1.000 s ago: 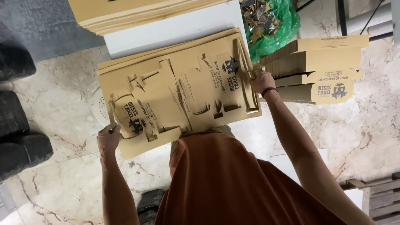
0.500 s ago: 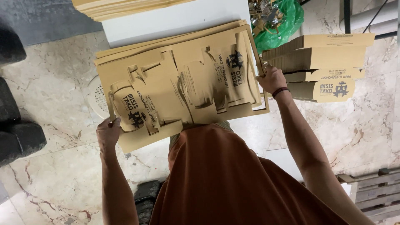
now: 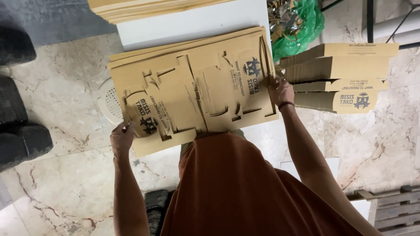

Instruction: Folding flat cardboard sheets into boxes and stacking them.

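Hands grip flat die-cut cardboard stack (image 3: 197,83) mid-frame, L hand (image 3: 121,139) & R hand (image 3: 281,91) closed on opposite edges; lift step, I'd judge—next needs level carry.

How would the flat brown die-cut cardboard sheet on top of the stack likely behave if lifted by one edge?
The flat brown die-cut cardboard sheet would probably sag, being wide, thin and full of slots. It likely feels light. Both hands, left hand and right hand, grip opposite edges, suggesting it handles awkwardly one-handed.
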